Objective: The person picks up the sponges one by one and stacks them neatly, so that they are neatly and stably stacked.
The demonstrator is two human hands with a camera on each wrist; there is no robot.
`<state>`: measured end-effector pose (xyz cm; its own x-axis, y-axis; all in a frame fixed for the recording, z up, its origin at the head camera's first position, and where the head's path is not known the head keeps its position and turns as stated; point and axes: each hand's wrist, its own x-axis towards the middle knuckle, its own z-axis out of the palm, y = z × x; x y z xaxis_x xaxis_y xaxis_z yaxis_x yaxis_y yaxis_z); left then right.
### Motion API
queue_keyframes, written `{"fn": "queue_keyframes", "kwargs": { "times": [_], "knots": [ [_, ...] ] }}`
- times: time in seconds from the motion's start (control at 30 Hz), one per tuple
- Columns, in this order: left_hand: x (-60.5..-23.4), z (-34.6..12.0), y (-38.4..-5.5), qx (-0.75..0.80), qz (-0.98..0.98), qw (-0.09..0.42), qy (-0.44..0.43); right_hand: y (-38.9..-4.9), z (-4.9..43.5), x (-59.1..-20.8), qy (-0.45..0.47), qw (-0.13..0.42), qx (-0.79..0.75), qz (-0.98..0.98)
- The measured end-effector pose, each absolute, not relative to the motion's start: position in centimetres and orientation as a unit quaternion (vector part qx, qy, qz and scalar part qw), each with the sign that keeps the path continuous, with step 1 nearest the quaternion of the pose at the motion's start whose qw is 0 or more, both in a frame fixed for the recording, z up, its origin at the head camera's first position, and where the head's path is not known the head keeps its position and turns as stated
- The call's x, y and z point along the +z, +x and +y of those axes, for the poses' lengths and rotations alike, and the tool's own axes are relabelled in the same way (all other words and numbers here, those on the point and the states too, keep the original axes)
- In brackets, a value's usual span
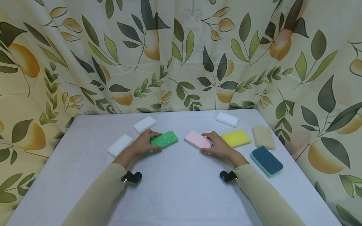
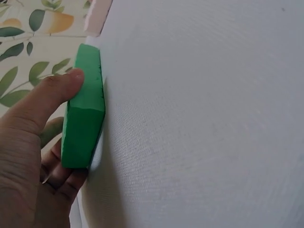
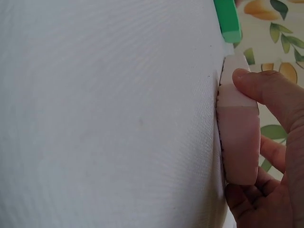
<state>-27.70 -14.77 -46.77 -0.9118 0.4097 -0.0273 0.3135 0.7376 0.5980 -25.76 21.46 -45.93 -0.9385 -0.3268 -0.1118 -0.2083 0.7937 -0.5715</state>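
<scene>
My left hand point(image 1: 144, 142) grips the near-left end of a green sponge point(image 1: 164, 140) with a printed pattern on top. In the left wrist view the thumb presses one long side of the green sponge point(image 2: 85, 114), with fingers around the far side. A pale pink sponge point(image 1: 196, 139) lies to the right, its right end held between the thumb and fingers of my right hand point(image 1: 219, 146). The right wrist view shows the thumb on the long side of the pink sponge point(image 3: 240, 137). A small gap separates the two sponges, both low at the white tabletop.
Two white sponges point(image 1: 145, 124) point(image 1: 120, 145) lie beside the left hand. Right of the right hand are a yellow sponge point(image 1: 236, 138), a beige sponge point(image 1: 263, 137) and a dark blue and teal sponge point(image 1: 266, 160). Another white sponge point(image 1: 227, 119) lies at the back; a patterned curtain point(image 1: 186, 62) hangs behind.
</scene>
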Motion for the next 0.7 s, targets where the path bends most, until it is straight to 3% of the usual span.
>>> {"fn": "queue_keyframes", "kwargs": {
  "times": [0.7],
  "knots": [
    [-46.61, -14.68, -27.98, 0.327, 0.924, 0.086, 0.181, -25.88, 21.68, -45.90, -0.140, 0.116, -0.307, 0.934]
  ]
}}
